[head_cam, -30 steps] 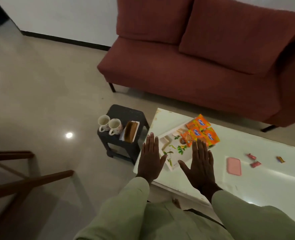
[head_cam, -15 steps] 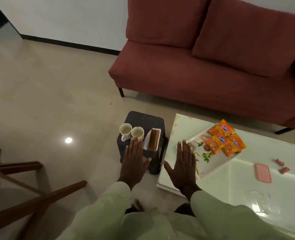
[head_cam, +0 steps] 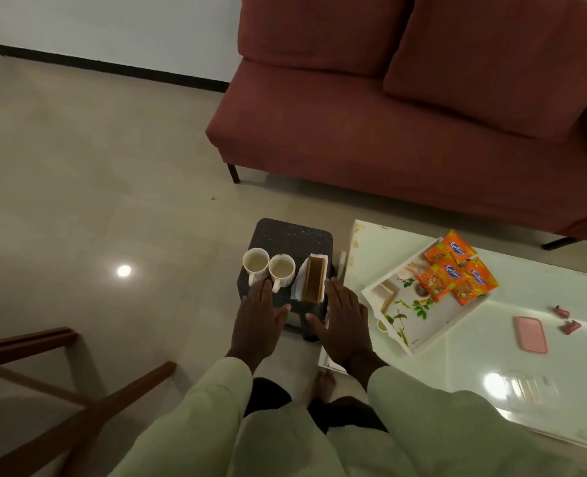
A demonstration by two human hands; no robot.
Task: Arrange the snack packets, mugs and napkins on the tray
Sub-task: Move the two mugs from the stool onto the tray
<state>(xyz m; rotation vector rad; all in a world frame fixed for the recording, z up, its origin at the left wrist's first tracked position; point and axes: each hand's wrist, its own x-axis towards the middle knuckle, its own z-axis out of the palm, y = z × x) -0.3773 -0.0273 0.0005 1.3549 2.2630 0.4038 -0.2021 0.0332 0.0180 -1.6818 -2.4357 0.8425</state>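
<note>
Both hands were spread flat, palms down, fingers together and holding nothing, over the near edge of a dark stool (head_cam: 290, 237). The left hand (head_cam: 255, 320) reached toward the mugs, its fingertips just at the handle of the right mug (head_cam: 281, 268); whether they touched it could not be told. The left mug (head_cam: 255, 261) stood touching its partner at that one's 9 o'clock, both upright with pale insides. At 3 o'clock from the mugs lay a brown holder (head_cam: 312, 278) on white napkins (head_cam: 298, 287), and the right hand (head_cam: 345, 316) hovered at its 5 o'clock, fingertips near its lower corner. The tray (head_cam: 422, 325), white with a leaf print, sat on the white table (head_cam: 543, 373) at 3 o'clock from the stool, well apart from the mugs. Four orange packets (head_cam: 455, 270) lay overlapping at the tray's 1 o'clock corner. A pink case (head_cam: 530, 334) rested on the table at the tray's 4 o'clock, with small red wrappers (head_cam: 565, 318) beyond it. A red sofa (head_cam: 388, 125) stood at 12 o'clock.
</note>
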